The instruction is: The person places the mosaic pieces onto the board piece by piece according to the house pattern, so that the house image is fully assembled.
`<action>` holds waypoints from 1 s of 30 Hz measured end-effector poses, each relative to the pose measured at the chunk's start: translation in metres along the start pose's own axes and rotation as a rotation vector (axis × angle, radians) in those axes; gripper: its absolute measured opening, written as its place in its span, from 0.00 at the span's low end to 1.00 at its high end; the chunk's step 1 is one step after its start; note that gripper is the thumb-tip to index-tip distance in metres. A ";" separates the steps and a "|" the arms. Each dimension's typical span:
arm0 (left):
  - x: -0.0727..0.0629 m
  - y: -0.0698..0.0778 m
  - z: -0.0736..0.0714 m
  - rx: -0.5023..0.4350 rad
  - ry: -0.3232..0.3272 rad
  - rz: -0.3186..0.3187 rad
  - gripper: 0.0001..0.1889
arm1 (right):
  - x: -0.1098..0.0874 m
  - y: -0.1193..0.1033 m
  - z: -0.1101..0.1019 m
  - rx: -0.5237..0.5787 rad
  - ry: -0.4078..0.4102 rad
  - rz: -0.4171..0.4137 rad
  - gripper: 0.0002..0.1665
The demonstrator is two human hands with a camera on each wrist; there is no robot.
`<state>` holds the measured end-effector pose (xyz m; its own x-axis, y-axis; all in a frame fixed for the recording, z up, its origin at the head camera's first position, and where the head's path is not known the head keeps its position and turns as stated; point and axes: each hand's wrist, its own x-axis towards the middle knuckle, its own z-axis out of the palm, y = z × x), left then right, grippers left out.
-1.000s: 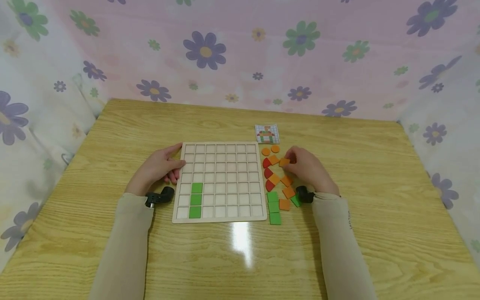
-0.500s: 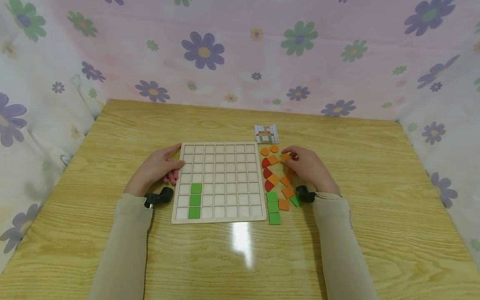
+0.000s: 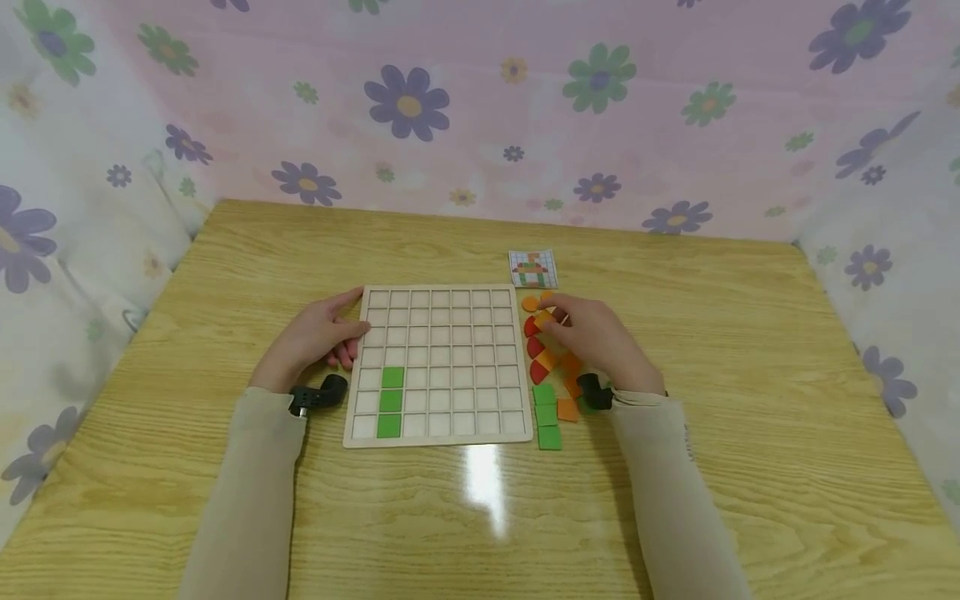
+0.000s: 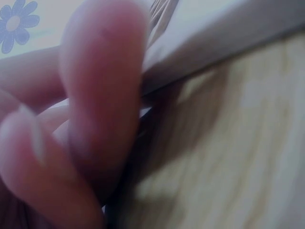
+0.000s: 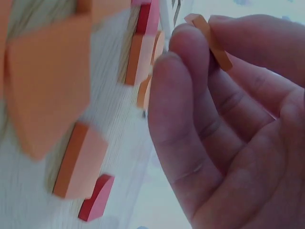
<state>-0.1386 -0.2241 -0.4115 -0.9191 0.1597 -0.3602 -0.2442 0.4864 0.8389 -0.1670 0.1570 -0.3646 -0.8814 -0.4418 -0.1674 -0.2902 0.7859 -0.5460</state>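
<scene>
A wooden grid board (image 3: 450,287) lies on the table, three green squares (image 3: 390,401) set in a column near its left side. At its upper left edge is my left hand (image 3: 311,337), thumb and index finger extended against the rim and the other fingers bent under. In the left wrist view, blurred fingers (image 4: 105,71) are close to the board's side (image 4: 200,57). My right hand (image 3: 600,337) is above the loose pieces right of the board. Between its thumb and fingers it pinches a thin orange tile (image 5: 219,45), seen edge-on in the right wrist view.
Beside the board's right edge lie orange discs (image 3: 530,304), red curved pieces (image 3: 533,347), orange tiles (image 3: 567,409) and green squares (image 3: 546,415). A small pattern card (image 3: 533,268) is behind them. A flowered cloth (image 3: 480,108) hangs behind the table.
My right hand lifts the orange tile off the pile and moves left with it, over the pieces near the board. The left hand stays at the board's edge.
</scene>
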 end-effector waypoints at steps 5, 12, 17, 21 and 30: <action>0.001 0.000 0.001 0.004 -0.001 -0.011 0.37 | 0.002 -0.008 0.006 0.038 -0.022 -0.035 0.19; 0.001 0.001 0.001 0.007 0.001 -0.014 0.37 | 0.007 -0.021 0.017 0.064 -0.069 -0.105 0.17; 0.001 0.002 0.000 0.016 0.002 -0.017 0.37 | 0.009 -0.030 0.024 0.085 -0.109 -0.129 0.17; 0.002 0.002 0.000 0.015 0.002 -0.016 0.37 | 0.010 -0.034 0.031 0.099 -0.130 -0.146 0.17; 0.001 0.001 0.000 0.025 -0.001 -0.019 0.37 | 0.013 -0.046 0.051 0.064 -0.186 -0.202 0.13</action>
<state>-0.1400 -0.2231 -0.4108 -0.9141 0.1508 -0.3764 -0.2541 0.5104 0.8216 -0.1462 0.0930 -0.3829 -0.7224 -0.6635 -0.1945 -0.4237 0.6471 -0.6338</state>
